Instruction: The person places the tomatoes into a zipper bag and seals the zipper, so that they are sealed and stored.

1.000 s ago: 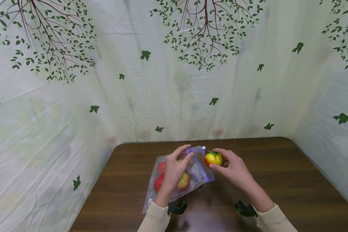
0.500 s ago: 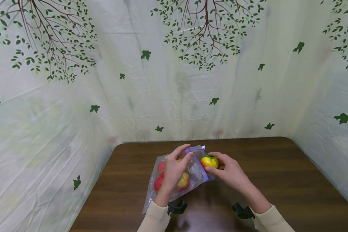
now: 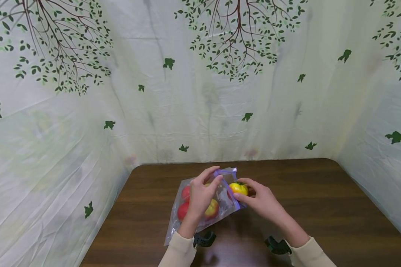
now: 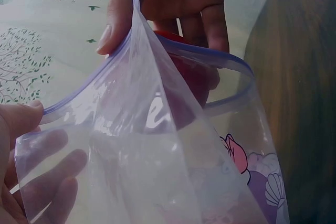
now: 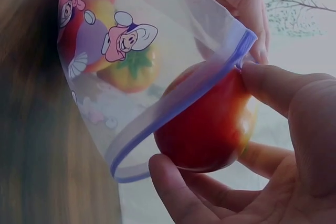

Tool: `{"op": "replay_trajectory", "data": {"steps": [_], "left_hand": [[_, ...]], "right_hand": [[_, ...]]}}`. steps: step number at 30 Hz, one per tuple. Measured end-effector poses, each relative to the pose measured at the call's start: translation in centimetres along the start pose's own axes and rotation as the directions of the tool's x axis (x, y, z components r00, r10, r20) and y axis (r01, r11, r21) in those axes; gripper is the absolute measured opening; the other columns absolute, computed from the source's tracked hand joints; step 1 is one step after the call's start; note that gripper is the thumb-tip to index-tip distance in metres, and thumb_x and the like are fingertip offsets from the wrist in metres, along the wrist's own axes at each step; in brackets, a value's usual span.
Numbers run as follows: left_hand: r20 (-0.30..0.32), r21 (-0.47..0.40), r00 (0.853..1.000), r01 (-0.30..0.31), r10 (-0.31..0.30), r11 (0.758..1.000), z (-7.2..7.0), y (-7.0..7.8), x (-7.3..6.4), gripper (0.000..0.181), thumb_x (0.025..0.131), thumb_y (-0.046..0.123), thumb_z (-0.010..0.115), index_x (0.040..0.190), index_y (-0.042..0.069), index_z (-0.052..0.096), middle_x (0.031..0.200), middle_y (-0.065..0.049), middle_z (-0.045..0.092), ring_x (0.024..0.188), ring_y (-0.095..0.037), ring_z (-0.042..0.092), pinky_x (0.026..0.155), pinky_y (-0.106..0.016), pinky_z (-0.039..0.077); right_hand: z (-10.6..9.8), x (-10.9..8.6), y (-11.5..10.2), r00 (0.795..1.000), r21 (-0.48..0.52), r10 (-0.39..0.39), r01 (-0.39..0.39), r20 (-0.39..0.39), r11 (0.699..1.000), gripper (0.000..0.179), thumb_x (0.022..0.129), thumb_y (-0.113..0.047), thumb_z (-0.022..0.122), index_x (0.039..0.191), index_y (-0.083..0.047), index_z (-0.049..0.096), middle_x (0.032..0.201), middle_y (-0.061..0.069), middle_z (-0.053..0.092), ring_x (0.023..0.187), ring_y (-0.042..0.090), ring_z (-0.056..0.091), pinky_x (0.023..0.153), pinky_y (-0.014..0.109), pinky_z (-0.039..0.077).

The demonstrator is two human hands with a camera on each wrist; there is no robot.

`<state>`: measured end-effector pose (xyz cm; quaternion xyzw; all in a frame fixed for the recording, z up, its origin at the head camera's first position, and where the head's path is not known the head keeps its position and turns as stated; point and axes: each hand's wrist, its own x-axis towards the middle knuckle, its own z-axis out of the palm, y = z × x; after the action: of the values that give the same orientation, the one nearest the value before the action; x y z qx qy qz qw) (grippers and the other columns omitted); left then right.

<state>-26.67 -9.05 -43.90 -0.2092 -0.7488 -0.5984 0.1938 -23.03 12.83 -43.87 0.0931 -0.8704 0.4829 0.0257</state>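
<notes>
My left hand (image 3: pixel 200 194) pinches the rim of a clear zip bag (image 3: pixel 224 203) with a purple closure, and its mouth gapes to the right. In the left wrist view its fingers show through the plastic. A red-and-yellow tomato (image 3: pixel 239 188) with a green stem top is held by my right hand (image 3: pixel 265 202), thumb and fingers around it. The tomato is partly inside the bag's mouth; in the right wrist view the purple rim (image 5: pixel 184 109) crosses in front of it. Deeper in the bag lie several red and yellow-red fruits, one a tomato (image 5: pixel 134 69) with green leaves on top.
The bag lies on a dark brown wooden table (image 3: pixel 320 207). Pale hanging cloth (image 3: pixel 214 122) printed with branches and leaves surrounds the table at the back and sides. Cartoon figures (image 5: pixel 128 35) are printed on the bag. Dark bands (image 3: pixel 204 239) sit on both wrists.
My right hand has moved left and slightly down, carrying the tomato from just right of the bag into its mouth. The left hand and the bag have stayed nearly in place.
</notes>
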Motion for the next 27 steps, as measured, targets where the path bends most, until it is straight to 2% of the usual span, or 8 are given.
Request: {"op": "replay_trajectory", "data": {"steps": [4,8,11,18,24,27], "left_hand": [[0.000,0.003,1.000,0.003,-0.003,1.000,0.0,0.1,0.0,0.032,0.093,0.032,0.074,0.125,0.031,0.069,0.117,0.010,0.071,0.110,-0.011,0.067,0.084,-0.032,0.057],[-0.004,0.006,1.000,-0.005,0.005,1.000,0.1,0.1,0.0,0.032,0.094,0.032,0.074,0.125,0.031,0.070,0.117,0.010,0.072,0.110,-0.011,0.067,0.085,-0.031,0.057],[-0.008,0.003,1.000,-0.021,0.021,1.000,0.1,-0.1,0.1,0.032,0.094,0.031,0.074,0.125,0.030,0.070,0.116,0.009,0.072,0.110,-0.012,0.068,0.084,-0.032,0.057],[-0.025,0.003,0.999,-0.023,0.023,1.000,0.1,-0.3,0.0,0.031,0.093,0.031,0.074,0.124,0.029,0.071,0.117,0.008,0.072,0.110,-0.013,0.068,0.084,-0.032,0.057],[-0.026,-0.015,1.000,-0.004,0.004,1.000,0.2,-0.1,-0.1,0.031,0.093,0.031,0.075,0.124,0.030,0.071,0.116,0.008,0.072,0.110,-0.014,0.068,0.078,-0.031,0.059],[-0.027,-0.004,1.000,-0.006,0.006,1.000,0.3,0.1,-0.1,0.031,0.093,0.032,0.075,0.123,0.029,0.071,0.116,0.008,0.072,0.111,-0.014,0.068,0.080,-0.030,0.058]], "right_hand": [[0.2,0.0,-0.1,0.999,0.060,0.001,-0.004,0.044,0.998,0.051,0.088,-0.047,0.076,0.132,-0.025,0.063,0.113,0.002,0.068,0.098,0.020,0.065,0.075,0.034,0.057],[0.2,0.0,-0.2,0.993,0.142,-0.037,0.020,0.115,0.990,0.050,0.093,-0.041,0.072,0.136,-0.018,0.061,0.118,0.005,0.067,0.103,0.025,0.064,0.078,0.036,0.057],[0.4,0.1,0.0,0.982,0.193,-0.075,0.040,0.176,0.980,0.050,0.096,-0.037,0.069,0.139,-0.013,0.058,0.118,0.007,0.067,0.104,0.027,0.064,0.080,0.039,0.057],[0.9,0.2,0.3,0.951,0.318,-0.113,0.017,0.287,0.948,0.047,0.102,-0.032,0.062,0.141,-0.009,0.055,0.120,0.014,0.065,0.104,0.027,0.064,0.088,0.051,0.056],[1.4,0.1,0.3,0.928,0.352,-0.141,0.011,0.346,0.936,0.047,0.104,-0.033,0.057,0.145,-0.011,0.052,0.127,0.015,0.063,0.108,0.027,0.064,0.089,0.039,0.056],[1.7,0.1,0.3,0.926,0.357,-0.153,0.021,0.345,0.934,0.045,0.104,-0.033,0.056,0.145,-0.012,0.054,0.126,0.012,0.064,0.108,0.026,0.064,0.089,0.035,0.055]]}}
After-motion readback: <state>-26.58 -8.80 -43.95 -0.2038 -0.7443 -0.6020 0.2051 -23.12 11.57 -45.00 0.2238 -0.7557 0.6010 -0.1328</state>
